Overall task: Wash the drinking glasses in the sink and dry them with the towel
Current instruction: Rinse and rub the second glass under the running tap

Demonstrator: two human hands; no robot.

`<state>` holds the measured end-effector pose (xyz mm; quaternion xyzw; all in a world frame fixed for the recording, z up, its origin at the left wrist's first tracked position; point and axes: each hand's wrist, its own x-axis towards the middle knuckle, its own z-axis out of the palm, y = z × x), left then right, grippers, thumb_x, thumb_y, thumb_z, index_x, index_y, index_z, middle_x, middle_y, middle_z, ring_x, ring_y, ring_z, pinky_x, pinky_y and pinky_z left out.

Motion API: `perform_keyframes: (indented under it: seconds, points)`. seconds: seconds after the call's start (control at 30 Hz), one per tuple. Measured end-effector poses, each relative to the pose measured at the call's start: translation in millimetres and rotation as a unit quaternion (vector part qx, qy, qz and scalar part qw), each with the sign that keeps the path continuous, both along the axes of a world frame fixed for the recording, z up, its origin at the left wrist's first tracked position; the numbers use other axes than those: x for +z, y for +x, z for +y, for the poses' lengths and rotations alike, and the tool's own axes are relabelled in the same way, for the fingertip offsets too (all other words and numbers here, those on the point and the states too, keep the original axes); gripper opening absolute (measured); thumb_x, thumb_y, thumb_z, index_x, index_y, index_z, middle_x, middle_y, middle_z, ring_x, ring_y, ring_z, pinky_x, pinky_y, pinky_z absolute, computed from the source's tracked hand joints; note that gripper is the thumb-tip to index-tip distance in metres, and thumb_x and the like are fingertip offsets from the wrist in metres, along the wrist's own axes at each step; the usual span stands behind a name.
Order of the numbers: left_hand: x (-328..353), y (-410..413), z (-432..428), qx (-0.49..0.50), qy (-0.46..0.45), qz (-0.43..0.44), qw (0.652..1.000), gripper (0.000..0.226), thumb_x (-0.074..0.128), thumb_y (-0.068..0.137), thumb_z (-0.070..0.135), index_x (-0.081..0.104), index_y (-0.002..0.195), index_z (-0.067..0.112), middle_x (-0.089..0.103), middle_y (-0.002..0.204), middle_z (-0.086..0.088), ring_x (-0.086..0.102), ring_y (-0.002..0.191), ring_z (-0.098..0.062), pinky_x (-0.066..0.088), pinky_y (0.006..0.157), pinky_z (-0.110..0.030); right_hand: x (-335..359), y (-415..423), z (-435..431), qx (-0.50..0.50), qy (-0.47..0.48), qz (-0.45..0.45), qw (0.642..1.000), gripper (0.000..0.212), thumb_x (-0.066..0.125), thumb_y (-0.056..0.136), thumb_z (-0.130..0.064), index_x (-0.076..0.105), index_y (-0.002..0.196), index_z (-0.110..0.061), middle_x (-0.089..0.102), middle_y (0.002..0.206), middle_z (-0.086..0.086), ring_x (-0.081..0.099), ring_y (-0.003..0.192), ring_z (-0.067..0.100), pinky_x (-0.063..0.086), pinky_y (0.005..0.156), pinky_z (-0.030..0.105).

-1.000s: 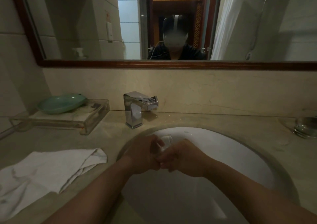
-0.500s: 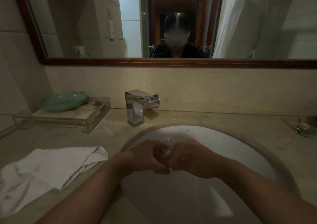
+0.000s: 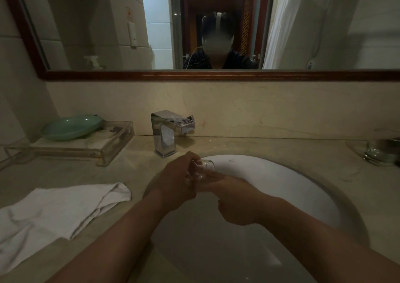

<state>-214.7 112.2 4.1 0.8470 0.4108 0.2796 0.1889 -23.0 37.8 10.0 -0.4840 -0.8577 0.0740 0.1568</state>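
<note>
One glass (image 3: 203, 169) is in work and lies on its side, mouth toward 3 o'clock, over the 12 o'clock edge of the sink (image 3: 303, 174), just below the faucet (image 3: 165, 135). My left grip (image 3: 175, 181) is curled round its base end. My right grip (image 3: 233, 202) reaches in from 4 o'clock with fingers laid along the glass's underside. Whether they pinch it or only rub it I cannot tell.

Judged progress: the wash step is under way on this glass and drying has not begun. A second glass (image 3: 381, 150) stands on the tabletop (image 3: 281, 148) at 3 o'clock, well apart. I cannot tell whether it is washed or unwashed. No water stream is visible at the spout.

Materials:
- The glass is small, clear and thin-walled with a heavier base, and I expect it to be slippery when wet.
- The sink is smooth white ceramic, an oval bowl.
- The faucet is a squared chrome block with a mirror finish.
- The tabletop is pale veined stone.
- The towel (image 3: 54, 213) at 8 o'clock is white cloth, rumpled and lying flat.
- At 10 o'clock a green glossy dish (image 3: 71, 126) sits on a clear plastic tray (image 3: 112, 144).
</note>
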Motion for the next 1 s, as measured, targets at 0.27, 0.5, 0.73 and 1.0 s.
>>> perform_keyframes:
  seconds: [0.27,0.5,0.73,1.0]
  points:
    - [8.8,3.2,-10.0,-0.019,-0.024,0.030,0.999,0.056,0.092,0.061,0.028,0.056,0.103,0.040,0.063,0.092,0.018,0.059,0.078,0.002,0.037,0.058,-0.010,9.0,0.0,-0.7,0.020,-0.110,0.221,0.969,0.061,0.058,0.088,0.011,0.061,0.137,-0.024,0.065,0.134,0.000,0.064,0.120,0.018,0.057,0.097,0.041]
    - [3.5,-6.0,-7.9,-0.130,-0.219,0.035,0.966,0.050,0.083,0.061,0.003,0.072,0.104,0.025,0.076,0.099,0.005,0.071,0.090,-0.007,0.057,0.079,-0.027,15.0,-6.0,-2.7,0.007,-0.077,0.066,0.995,0.037,0.066,0.088,-0.005,0.076,0.111,-0.032,0.073,0.101,-0.016,0.069,0.089,0.006,0.060,0.083,0.031]
    - [1.1,-7.3,-9.3,-0.142,-0.319,0.024,0.937,0.042,0.078,0.073,-0.013,0.073,0.107,0.011,0.076,0.099,-0.007,0.074,0.089,-0.019,0.059,0.073,-0.028,16.1,-0.5,-2.9,0.034,-0.049,0.014,0.998,0.035,0.065,0.082,-0.005,0.074,0.110,-0.024,0.067,0.103,-0.007,0.058,0.092,0.009,0.055,0.083,0.034]
    - [3.0,-2.1,-3.1,-0.025,-0.080,0.059,0.995,0.046,0.090,0.062,0.024,0.066,0.101,0.031,0.067,0.090,0.019,0.063,0.078,0.011,0.049,0.066,-0.011,15.3,14.6,4.6,-0.057,0.127,-0.096,0.986,0.064,0.061,0.070,-0.023,0.063,0.129,-0.047,0.061,0.128,-0.030,0.039,0.088,0.009,0.046,0.062,0.024]
